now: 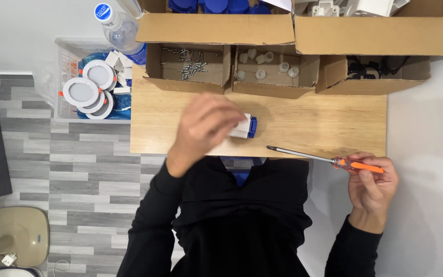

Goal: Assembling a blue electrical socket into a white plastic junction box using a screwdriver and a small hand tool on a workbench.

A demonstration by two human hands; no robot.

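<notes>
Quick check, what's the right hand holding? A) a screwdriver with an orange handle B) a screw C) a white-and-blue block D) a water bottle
A: the right hand grips the screwdriver by its orange handle, off the table's near right corner, while the left hand rests on the white-and-blue block on the table.

Bright even light, soft shadows

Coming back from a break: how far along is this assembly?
Done: nothing finished shows. In hand: left hand grips the white and blue part on the table; right hand holds the orange-handled screwdriver, off the part. Left: screws sit boxed.
</notes>
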